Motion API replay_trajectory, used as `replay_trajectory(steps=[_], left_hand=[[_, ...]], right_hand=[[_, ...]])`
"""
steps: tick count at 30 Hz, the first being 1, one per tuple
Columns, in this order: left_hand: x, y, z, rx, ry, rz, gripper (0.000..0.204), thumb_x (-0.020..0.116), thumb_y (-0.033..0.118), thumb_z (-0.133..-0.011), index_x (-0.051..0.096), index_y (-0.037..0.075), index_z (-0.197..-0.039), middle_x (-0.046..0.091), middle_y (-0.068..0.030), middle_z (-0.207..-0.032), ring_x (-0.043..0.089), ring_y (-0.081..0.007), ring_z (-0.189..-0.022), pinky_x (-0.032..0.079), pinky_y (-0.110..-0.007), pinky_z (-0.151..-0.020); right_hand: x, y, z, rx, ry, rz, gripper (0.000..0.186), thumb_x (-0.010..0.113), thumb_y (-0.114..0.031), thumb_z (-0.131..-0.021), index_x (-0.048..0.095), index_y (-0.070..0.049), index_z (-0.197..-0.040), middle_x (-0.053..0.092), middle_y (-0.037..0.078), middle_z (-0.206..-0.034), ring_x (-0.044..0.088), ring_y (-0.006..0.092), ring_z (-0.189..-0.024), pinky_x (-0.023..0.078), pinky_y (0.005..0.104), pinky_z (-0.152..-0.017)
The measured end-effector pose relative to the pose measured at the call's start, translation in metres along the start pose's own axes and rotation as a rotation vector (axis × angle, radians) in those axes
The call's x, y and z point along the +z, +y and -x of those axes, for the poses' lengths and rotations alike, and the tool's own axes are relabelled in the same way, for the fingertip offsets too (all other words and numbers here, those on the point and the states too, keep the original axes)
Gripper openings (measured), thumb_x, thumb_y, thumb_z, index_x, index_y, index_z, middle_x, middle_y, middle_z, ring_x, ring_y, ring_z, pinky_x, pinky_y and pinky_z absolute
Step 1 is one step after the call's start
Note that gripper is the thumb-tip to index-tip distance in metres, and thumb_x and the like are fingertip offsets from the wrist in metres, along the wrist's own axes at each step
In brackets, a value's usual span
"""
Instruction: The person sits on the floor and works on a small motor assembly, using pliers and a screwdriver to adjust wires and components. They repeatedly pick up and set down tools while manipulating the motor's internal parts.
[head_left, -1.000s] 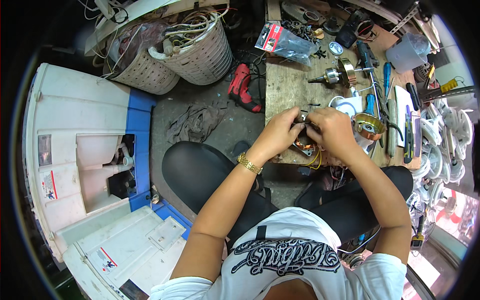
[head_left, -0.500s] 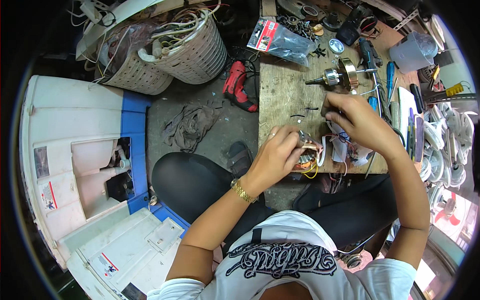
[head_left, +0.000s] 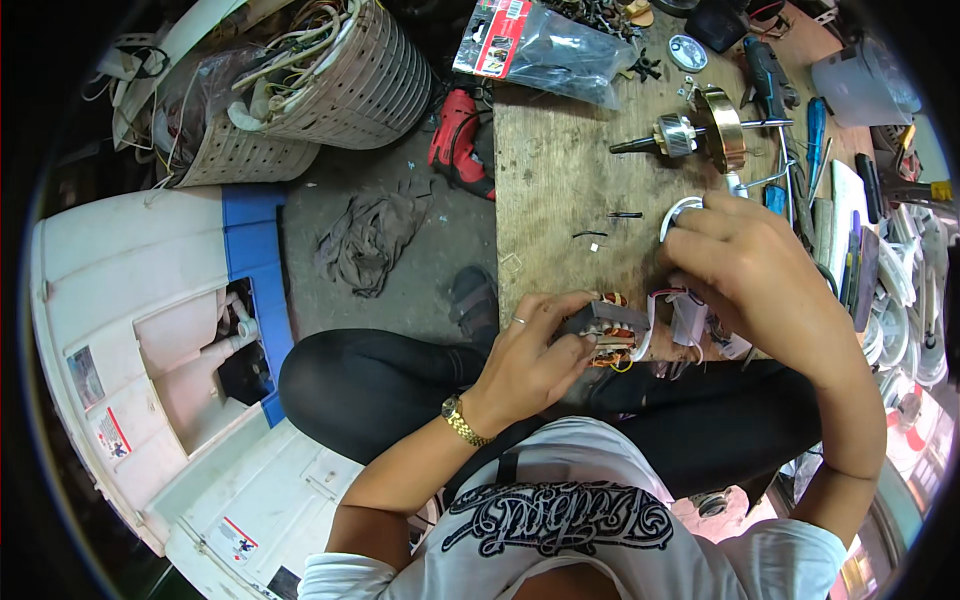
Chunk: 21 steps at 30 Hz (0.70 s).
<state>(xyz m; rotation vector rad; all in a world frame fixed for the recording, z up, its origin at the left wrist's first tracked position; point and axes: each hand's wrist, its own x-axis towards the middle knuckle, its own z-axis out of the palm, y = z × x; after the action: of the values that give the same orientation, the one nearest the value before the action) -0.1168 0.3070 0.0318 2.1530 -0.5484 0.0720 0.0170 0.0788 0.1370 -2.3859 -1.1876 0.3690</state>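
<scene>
The left hand point(head_left: 535, 350) grips the coil point(head_left: 616, 343), and the white wire point(head_left: 651, 320) between it and the curled right hand point(head_left: 745, 258) (its hold I can't tell) could tear if tugged.

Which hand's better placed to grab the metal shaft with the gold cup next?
Right, probably. The right hand is closer to the metal shaft, while the left hand grips the copper-wound part. I can't tell whether the right one holds anything.
</scene>
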Motion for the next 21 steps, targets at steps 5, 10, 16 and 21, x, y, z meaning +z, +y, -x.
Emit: replay_trajectory(steps=[5,10,16,21], left_hand=[[0.001,-0.001,0.001,0.044,0.010,0.006,0.022,0.079,0.004,-0.077,0.060,0.004,-0.088,0.063,-0.0218,-0.125,0.060,-0.0351,-0.098,0.053,-0.042,-0.080],[0.003,-0.002,0.003,0.050,0.018,0.007,0.023,0.079,0.004,-0.079,0.060,0.005,-0.091,0.063,-0.0220,-0.126,0.060,-0.0338,-0.096,0.053,-0.040,-0.080],[0.002,-0.004,0.000,0.054,0.034,0.024,0.022,0.079,0.004,-0.078,0.060,0.004,-0.089,0.063,-0.0222,-0.126,0.060,-0.0336,-0.096,0.053,-0.039,-0.079],[-0.001,-0.002,-0.006,0.060,0.014,0.026,0.022,0.078,0.003,-0.076,0.060,0.002,-0.088,0.063,-0.0224,-0.126,0.060,-0.0349,-0.097,0.053,-0.041,-0.080]], right_hand=[[0.004,0.004,-0.004,-0.090,-0.041,0.041,0.017,0.071,-0.009,-0.068,0.069,-0.005,-0.084,0.057,0.007,-0.079,0.058,0.0286,-0.081,0.048,0.0404,-0.071],[0.005,0.002,-0.008,-0.099,-0.057,0.056,0.020,0.073,-0.011,-0.065,0.071,-0.006,-0.084,0.058,0.006,-0.077,0.058,0.0277,-0.080,0.048,0.0396,-0.070],[0.008,0.005,-0.011,0.022,-0.140,-0.054,0.015,0.077,-0.010,-0.069,0.072,-0.006,-0.083,0.063,0.007,-0.075,0.061,0.0290,-0.081,0.048,0.0412,-0.072],[0.007,0.008,-0.015,-0.016,-0.106,0.002,0.006,0.072,-0.007,-0.070,0.068,-0.004,-0.072,0.066,0.014,-0.070,0.068,0.0343,-0.076,0.051,0.0439,-0.073]])
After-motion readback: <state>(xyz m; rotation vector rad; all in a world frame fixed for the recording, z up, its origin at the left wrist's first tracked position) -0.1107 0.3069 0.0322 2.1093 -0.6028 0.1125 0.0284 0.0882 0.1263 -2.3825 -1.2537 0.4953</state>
